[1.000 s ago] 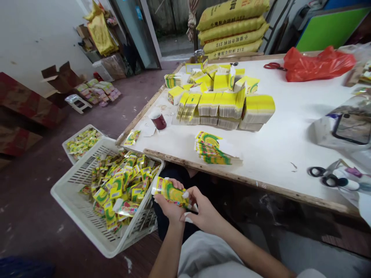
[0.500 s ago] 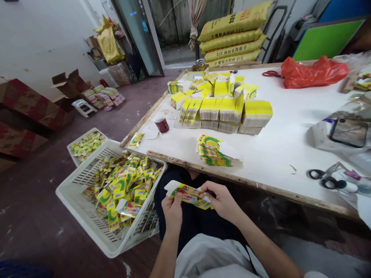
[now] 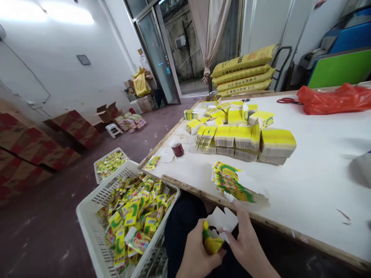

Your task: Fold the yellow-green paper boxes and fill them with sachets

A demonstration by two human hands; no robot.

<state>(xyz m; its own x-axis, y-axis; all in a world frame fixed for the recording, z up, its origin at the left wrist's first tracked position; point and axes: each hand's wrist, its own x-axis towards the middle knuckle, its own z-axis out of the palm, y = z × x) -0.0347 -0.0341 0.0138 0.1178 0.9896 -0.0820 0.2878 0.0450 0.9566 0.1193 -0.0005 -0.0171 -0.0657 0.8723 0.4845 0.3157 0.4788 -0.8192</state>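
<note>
A small printed carton (image 3: pixel 213 244), yellow and green outside and white inside, is held low over my lap just off the table's front edge. My left hand (image 3: pixel 197 247) is closed around its yellow body. My right hand (image 3: pixel 245 237) grips the white flap side, thumb on the inner face and index finger stretched along the far side. The carton's white inner side and end tabs face up. Just beyond the right fingertips, a fanned row of flat yellow-green cartons (image 3: pixel 228 179) lies on the table.
Stacked yellow cartons (image 3: pixel 246 137) stand farther back, with a maroon mug (image 3: pixel 177 149) to their left. At my left is a white crate (image 3: pixel 87 216) full of packed cartons, a smaller crate (image 3: pixel 97 173) behind it. A red plastic bag (image 3: pixel 333 99) lies at the back right.
The carton was held flat, printed side showing; now it is turned and bent with its white inside up. My right hand moved up its far side. The view has tilted upward and left.
</note>
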